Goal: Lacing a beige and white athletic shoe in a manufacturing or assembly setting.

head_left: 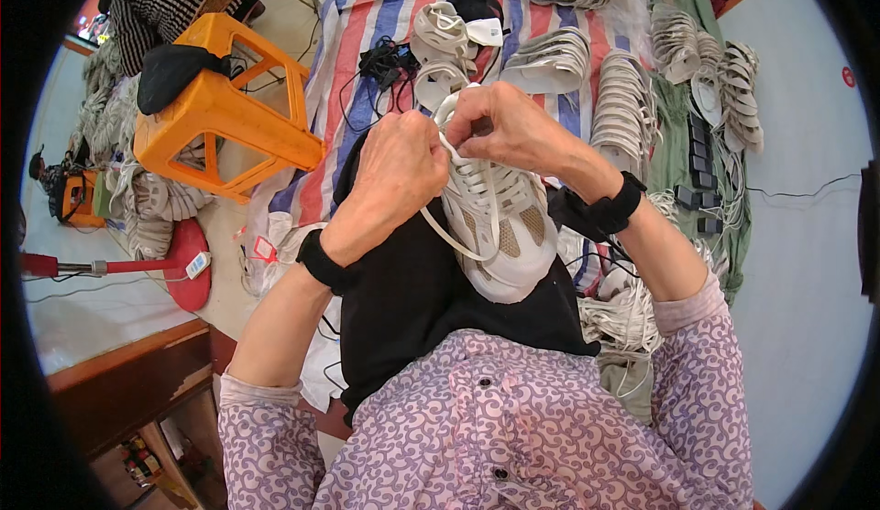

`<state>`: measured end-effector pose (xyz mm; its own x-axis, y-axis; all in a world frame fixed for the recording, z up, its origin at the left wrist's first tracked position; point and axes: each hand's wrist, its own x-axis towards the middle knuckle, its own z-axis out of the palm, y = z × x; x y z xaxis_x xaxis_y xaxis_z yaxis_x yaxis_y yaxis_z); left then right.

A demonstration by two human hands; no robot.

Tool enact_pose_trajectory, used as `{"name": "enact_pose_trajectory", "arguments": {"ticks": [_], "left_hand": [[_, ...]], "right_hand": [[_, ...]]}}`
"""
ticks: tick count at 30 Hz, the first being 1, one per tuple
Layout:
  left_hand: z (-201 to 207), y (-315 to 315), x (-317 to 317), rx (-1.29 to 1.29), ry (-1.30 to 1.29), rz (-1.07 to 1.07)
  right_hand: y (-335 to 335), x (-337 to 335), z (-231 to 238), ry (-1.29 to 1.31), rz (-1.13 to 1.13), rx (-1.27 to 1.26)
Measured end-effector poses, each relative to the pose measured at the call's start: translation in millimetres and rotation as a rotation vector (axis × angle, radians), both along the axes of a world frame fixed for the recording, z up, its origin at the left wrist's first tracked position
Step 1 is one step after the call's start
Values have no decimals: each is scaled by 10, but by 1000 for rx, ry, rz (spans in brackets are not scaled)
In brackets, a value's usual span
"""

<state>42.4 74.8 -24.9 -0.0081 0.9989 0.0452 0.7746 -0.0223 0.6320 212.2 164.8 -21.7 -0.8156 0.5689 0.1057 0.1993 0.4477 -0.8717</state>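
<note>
The right hand [509, 125] pinches a flat white lace [456, 154] at the top of a shoe [500, 226], fingertips pressed together on it. The left hand [399, 171] is curled in a fist beside it, closed around the lace, a loop of which hangs down over the shoe's side. Both wrists are bent inward and wear black bands. The shoe, cream and white with mesh panels and a smooth rounded toe, lies on the black-clothed lap, toe toward the person. Beyond are a striped mat [385, 6], rows of white uppers [623, 98] and an orange plastic stool [220, 111].

Shoe [500, 235] on lap, stool [220, 107] left, apparently soles [623, 107] beyond.
</note>
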Motion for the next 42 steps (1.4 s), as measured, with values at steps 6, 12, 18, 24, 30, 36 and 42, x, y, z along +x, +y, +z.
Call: {"name": "enact_pose_trajectory", "arguments": {"ticks": [6, 12, 18, 24, 30, 36, 42], "left_hand": [[157, -64, -130, -209, -128, -45], [-13, -117, -174, -279, -450, 18], [-41, -184, -133, -268, -450, 127], [156, -182, 107, 212, -164, 45], [139, -217, 277, 240, -80, 39], [9, -197, -88, 138, -196, 168], [-16, -185, -62, -97, -639, 132]], "right_hand": [[-11, 21, 11, -62, 9, -57], [38, -58, 10, -106, 60, -6], [27, -26, -71, -55, 44, 377], [647, 428, 457, -73, -205, 646], [242, 379, 134, 13, -118, 92], [57, 226, 25, -7, -78, 180], [-45, 41, 60, -110, -10, 250]]}}
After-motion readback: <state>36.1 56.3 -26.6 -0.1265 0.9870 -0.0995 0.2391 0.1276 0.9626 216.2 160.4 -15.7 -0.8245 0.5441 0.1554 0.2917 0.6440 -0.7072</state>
